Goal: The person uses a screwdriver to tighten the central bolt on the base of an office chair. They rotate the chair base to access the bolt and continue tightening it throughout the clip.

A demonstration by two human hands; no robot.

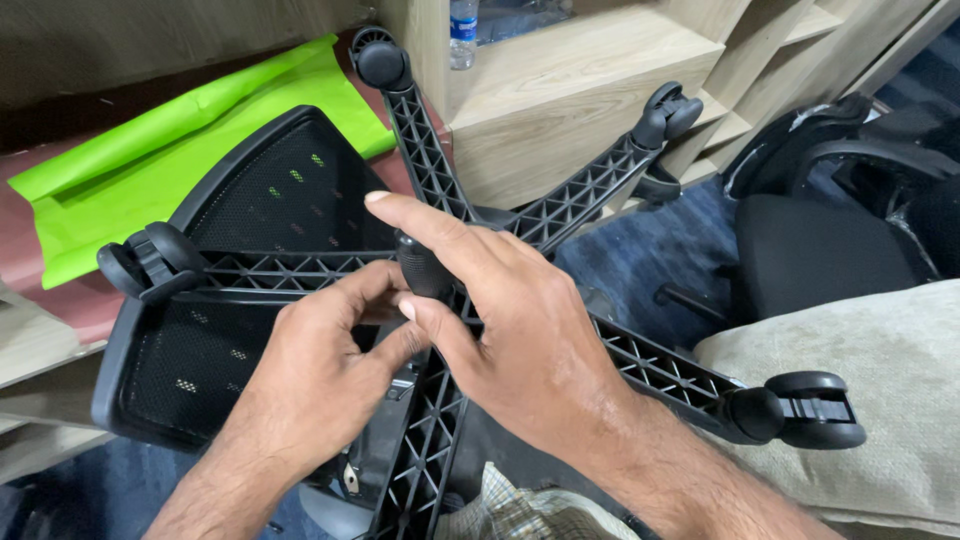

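A black five-armed chair base (560, 210) lies upside down in front of me, ribbed undersides up, with casters (815, 408) at the arm tips. At its hub stands a short black cylinder (422, 268). My right hand (510, 325) wraps over the hub, index finger stretched along the cylinder and thumb pressed on its side. My left hand (320, 360) comes in from below, its fingers curled against the cylinder and touching the right thumb. Under the base lies a black mesh chair back (270, 190).
A bright green sheet (150, 160) lies on a reddish surface at the left. Light wooden shelving (580, 90) with a water bottle (463, 30) stands behind. A black office chair (820, 240) is at the right, a beige cushion (880, 380) below it.
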